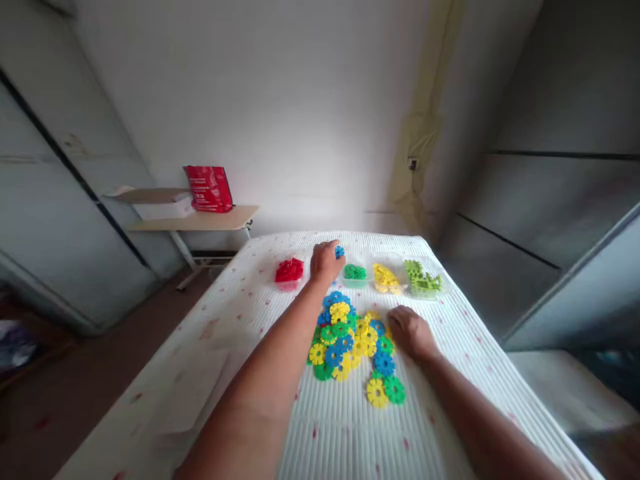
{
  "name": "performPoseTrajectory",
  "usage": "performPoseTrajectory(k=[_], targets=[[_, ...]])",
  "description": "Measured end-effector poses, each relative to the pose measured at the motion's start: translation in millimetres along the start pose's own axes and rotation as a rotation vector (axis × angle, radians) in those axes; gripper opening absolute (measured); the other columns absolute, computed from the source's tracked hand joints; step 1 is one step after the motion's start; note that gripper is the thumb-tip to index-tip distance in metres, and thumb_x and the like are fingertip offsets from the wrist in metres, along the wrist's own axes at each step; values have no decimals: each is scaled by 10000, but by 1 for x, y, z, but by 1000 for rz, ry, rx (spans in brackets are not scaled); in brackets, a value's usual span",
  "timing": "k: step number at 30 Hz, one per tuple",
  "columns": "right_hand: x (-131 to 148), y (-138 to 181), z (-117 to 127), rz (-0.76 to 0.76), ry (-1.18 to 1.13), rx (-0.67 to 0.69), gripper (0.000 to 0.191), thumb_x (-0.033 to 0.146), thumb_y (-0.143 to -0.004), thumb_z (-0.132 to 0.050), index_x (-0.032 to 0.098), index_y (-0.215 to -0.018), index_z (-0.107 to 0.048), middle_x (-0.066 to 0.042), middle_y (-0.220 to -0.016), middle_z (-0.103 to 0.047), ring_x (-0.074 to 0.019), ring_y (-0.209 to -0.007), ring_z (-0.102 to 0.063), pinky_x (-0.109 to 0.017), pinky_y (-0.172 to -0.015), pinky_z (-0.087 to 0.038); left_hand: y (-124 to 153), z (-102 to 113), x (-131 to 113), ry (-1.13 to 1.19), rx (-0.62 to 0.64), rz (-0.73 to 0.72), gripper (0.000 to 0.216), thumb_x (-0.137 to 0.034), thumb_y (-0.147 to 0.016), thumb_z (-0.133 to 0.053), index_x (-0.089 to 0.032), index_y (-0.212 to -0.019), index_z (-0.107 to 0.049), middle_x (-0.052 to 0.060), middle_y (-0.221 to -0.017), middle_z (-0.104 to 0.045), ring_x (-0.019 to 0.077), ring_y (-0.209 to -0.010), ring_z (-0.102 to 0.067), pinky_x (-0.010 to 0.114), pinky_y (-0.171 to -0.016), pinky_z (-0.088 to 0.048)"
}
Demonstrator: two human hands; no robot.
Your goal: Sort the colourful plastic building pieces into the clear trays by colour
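My left hand (326, 263) reaches to the far side of the table, fingers closed on a blue notched plastic disc (340, 252). It is between a clear tub of red pieces (289, 272) and one of green pieces (355, 273); a tub behind the hand is mostly hidden. My right hand (411, 330) rests palm down at the right edge of a pile of notched discs (345, 340), fingers loosely bent, with nothing visible in them. The pile mixes blue, yellow and green discs. Closest to me lie a yellow disc (377, 393) and a green disc (395, 390).
Further right stand clear tubs of yellow pieces (386, 277) and light green pieces (423, 279). A white ribbed cloth (345, 440) covers the table. At the back left, a side table (210, 220) carries a red bag (210, 189) and a box (163, 205).
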State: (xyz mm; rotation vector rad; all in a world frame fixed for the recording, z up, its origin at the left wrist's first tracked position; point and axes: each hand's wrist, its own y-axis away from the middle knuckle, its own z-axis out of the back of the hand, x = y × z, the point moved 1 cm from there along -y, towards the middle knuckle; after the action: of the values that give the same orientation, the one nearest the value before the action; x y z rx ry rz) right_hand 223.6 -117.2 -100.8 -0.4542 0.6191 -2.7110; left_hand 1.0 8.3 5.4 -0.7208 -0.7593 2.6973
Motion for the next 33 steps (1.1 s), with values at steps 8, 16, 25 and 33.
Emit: performPoseTrajectory(k=[8, 16, 25, 33], targets=[[2, -2, 4, 1, 7, 6, 285, 224, -872, -374, 182, -694, -594, -46, -724, -579, -144, -698, -519, -237, -665, -371, 57, 4, 3, 58, -30, -40, 255, -125, -780, -527, -198, -985, -659, 55, -1108, -634, 186, -1047, -559, 303, -955, -428], [-1, -2, 4, -29, -22, 23, 277, 232, -857, -376, 183, -729, -617, -53, -751, -590, -157, -729, -541, -253, -698, -401, 149, 18, 35, 167, -32, 103, 194, -108, -752, -481, -183, -807, -652, 45, -873, -676, 179, -859, -609, 302, -813, -475], [-6, -2, 15, -189, -334, 8, 265, 319, -762, -433, 185, -810, -657, -71, -852, -669, -194, -786, -621, -304, -747, -479, 167, 16, 73, 246, -140, 371, 214, -176, -708, -460, -175, -777, -662, 55, -814, -693, 177, -763, -632, 288, -731, -493], [-8, 7, 32, -253, -570, 137, 220, 347, -721, -528, 180, -779, -658, -51, -772, -677, -191, -721, -619, -292, -682, -489, 168, 14, 76, 259, -145, 400, 227, -213, -706, -449, -179, -771, -664, 57, -814, -701, 181, -762, -641, 293, -730, -496]])
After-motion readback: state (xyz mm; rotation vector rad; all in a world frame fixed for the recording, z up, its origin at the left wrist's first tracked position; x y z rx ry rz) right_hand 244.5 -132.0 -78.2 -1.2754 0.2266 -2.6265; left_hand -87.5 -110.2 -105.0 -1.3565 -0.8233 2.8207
